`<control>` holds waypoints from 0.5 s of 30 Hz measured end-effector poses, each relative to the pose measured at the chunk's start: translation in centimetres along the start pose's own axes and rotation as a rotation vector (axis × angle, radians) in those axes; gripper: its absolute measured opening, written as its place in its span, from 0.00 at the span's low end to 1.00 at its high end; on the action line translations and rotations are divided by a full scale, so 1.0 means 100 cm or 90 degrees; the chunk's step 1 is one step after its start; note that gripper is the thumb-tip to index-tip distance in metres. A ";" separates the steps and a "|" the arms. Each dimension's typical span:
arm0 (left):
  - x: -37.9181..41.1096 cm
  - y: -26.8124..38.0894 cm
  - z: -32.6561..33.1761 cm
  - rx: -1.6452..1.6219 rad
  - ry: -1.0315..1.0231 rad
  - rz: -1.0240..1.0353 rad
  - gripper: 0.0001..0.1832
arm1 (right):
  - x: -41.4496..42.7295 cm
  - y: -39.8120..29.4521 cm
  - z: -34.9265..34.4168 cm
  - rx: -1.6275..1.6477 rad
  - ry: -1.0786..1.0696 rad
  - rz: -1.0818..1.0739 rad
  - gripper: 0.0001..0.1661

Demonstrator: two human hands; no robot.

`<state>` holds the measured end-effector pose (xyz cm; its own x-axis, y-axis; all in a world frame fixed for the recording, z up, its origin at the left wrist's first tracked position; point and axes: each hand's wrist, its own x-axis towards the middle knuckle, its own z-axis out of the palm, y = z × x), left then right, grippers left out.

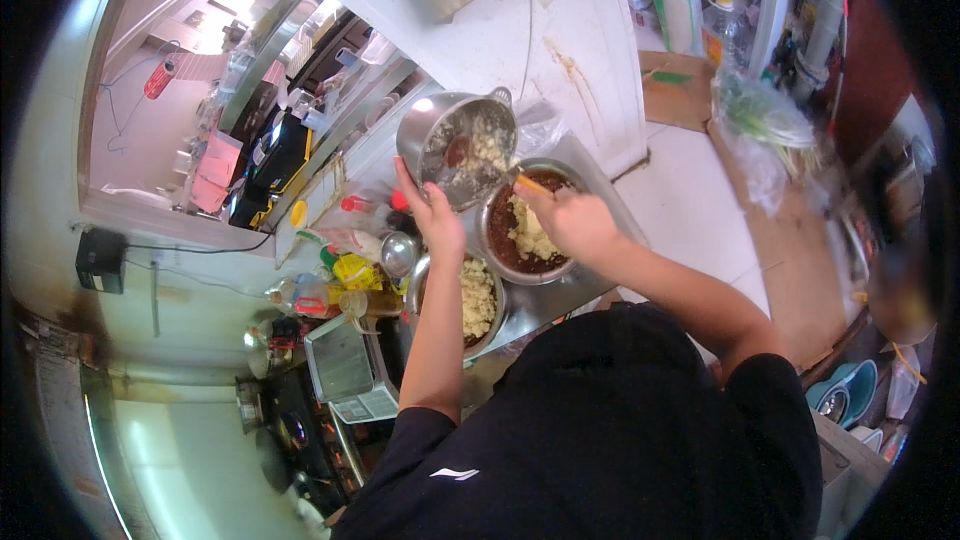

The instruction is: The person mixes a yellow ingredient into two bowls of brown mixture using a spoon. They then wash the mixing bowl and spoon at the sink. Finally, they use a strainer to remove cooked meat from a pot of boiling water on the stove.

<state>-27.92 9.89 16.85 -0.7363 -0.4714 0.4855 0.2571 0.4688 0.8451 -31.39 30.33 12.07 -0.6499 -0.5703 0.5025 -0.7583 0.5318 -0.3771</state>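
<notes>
My left hand (436, 225) supports a metal pot (420, 127) from below and the side, tilting its mouth to the right. Pale crumbly mash (487, 154) clings to the inside of the pot. My right hand (577, 223) grips a utensil by its yellowish handle (534, 184); its head, at the pot's rim, is hard to make out. Just under the pot's mouth stands a steel basin (491, 259) of dark red-brown contents, topped by a heap of the same pale mash (529, 231). A second basin (501, 315) with similar mash is partly hidden behind my left forearm.
Both basins rest on a metal table (536, 307). To the left crowd a round metal ladle or bowl (399, 253), a yellow packet (357, 272), bottles and a kitchen scale (341, 364). Cardboard (795, 277) and bagged greens (765, 116) lie on the floor at right.
</notes>
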 end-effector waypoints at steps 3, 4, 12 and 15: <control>-0.006 -0.013 -0.003 0.020 0.041 -0.084 0.29 | -0.014 -0.003 -0.004 0.052 -0.057 0.027 0.28; -0.008 -0.015 -0.005 0.014 0.048 -0.091 0.30 | -0.012 -0.005 -0.007 0.082 -0.027 0.029 0.27; -0.013 -0.004 0.004 -0.115 0.113 -0.123 0.31 | -0.022 -0.024 0.008 0.175 -0.032 0.060 0.24; -0.015 -0.016 -0.006 -0.051 0.086 -0.070 0.31 | -0.012 -0.024 -0.008 0.186 -0.012 0.077 0.23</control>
<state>-26.87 9.41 14.84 -0.6735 -0.6151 0.4099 0.2321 0.3506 0.9073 -28.74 30.24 12.95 -0.7351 -0.5271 0.4264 -0.6562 0.3952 -0.6427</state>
